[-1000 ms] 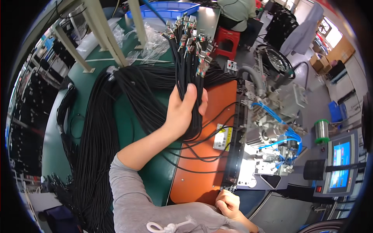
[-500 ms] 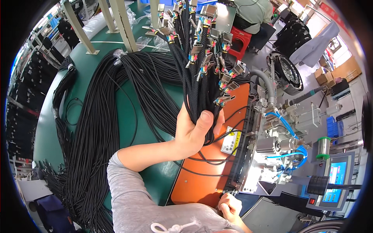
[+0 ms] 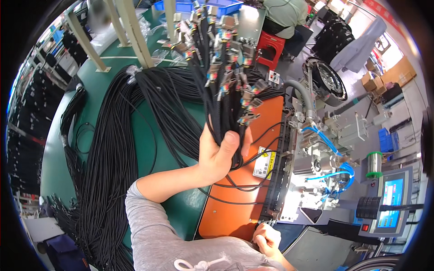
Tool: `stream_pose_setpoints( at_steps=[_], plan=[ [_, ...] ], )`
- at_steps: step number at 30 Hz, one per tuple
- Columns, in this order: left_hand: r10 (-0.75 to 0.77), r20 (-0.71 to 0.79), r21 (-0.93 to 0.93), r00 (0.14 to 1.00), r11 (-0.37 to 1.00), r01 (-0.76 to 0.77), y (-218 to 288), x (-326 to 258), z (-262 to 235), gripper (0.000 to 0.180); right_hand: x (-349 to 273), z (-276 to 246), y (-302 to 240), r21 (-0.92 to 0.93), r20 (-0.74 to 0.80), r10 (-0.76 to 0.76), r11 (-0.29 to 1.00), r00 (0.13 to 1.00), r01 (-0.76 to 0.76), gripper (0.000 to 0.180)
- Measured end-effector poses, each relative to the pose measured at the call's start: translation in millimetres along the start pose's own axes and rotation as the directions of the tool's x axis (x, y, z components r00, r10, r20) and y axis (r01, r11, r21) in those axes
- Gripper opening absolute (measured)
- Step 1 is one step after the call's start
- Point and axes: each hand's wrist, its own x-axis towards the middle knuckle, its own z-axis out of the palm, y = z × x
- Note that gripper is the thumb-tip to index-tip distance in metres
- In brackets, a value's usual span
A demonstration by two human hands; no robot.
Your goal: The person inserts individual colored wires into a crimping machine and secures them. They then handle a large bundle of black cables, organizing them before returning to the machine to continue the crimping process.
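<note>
My left hand (image 3: 218, 153) is wrapped round a thick bundle of black cables (image 3: 221, 108) and holds it upright above an orange plate. At the bundle's top, metal connectors (image 3: 226, 67) fan out, with short coloured wires showing at their backs; they are slightly blurred. My right hand (image 3: 267, 238) is closed at the near edge of the orange plate (image 3: 230, 220), by the lower end of the machine's rail. Whatever its curled fingers may hold is hidden. A few single black cables run across the plate to the rail (image 3: 275, 176).
Long black cable bundles (image 3: 106, 167) drape over the green table (image 3: 181, 210) on the left. To the right stands a machine with blue air hoses (image 3: 332, 144), a solder wire spool (image 3: 374, 165) and a touchscreen (image 3: 391, 203). A person sits on a red stool (image 3: 270, 47) at the back.
My left hand and the raised cable bundle have shifted a little to the left in the view, which itself has moved slightly. My right hand stays closed at the same place.
</note>
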Motion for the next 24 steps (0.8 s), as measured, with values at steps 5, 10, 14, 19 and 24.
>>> stream_pose_setpoints(
  at_steps=[5,10,14,19,24],
  plan=[
    [0.045,-0.163,0.331,0.986,0.944,0.012,-22.0,25.6,5.3,0.047,8.2,-11.6,5.4,-0.029,-0.014,-0.101,0.995,0.995,0.101,0.012],
    [0.322,0.078,0.856,0.943,0.463,-0.229,-50.9,170.8,-14.9,0.035,-5.8,-16.4,0.1,-0.106,-0.212,-0.149,0.986,0.966,0.129,0.028],
    [0.325,0.368,0.894,0.871,0.132,-0.428,-97.3,209.2,15.6,0.035,-46.5,-32.2,-14.5,-0.112,-0.419,-0.115,0.991,0.901,0.074,0.027],
    [0.282,0.439,0.886,0.853,0.019,-0.463,-127.8,149.7,31.2,0.036,-176.2,-64.2,-39.7,-0.203,-0.932,-0.015,0.851,0.363,-0.485,0.016],
    [0.319,0.467,0.871,0.824,-0.008,-0.491,-114.6,122.9,43.6,0.037,-346.6,-73.0,-89.8,-0.231,-0.484,-0.64,0.751,-0.597,-0.618,0.013]
  ],
)
